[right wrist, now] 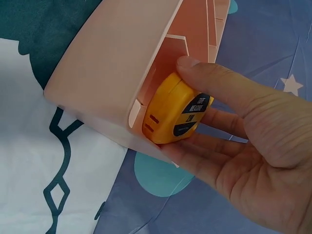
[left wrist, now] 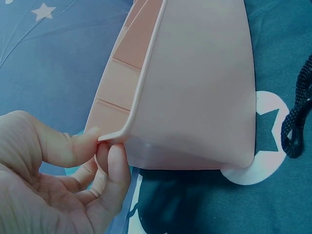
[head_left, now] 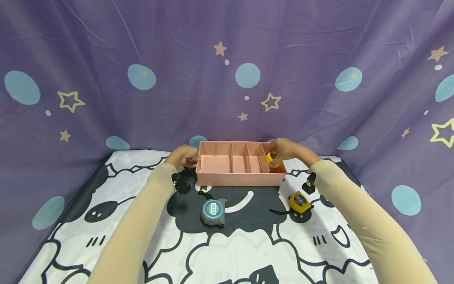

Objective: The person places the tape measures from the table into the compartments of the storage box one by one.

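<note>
A pink divided organizer box (head_left: 241,180) stands at the back of the table. My left hand (head_left: 186,156) pinches the rim at its left end between thumb and fingers, as the left wrist view (left wrist: 73,165) shows close up. At the other end my right hand (head_left: 283,150) grips a small yellow tape measure (right wrist: 170,109) with black labels, thumb above and fingers below. This tape measure is at the mouth of the box's rightmost compartment, partly inside the walls. Fingers hide part of it in the head view.
In front of the box lies a grey tape measure (head_left: 213,212) with a teal face and black strap. Another yellow tape measure (head_left: 299,202) with a dark strap lies to the right. A purple curtain (head_left: 198,98) hangs close behind the box.
</note>
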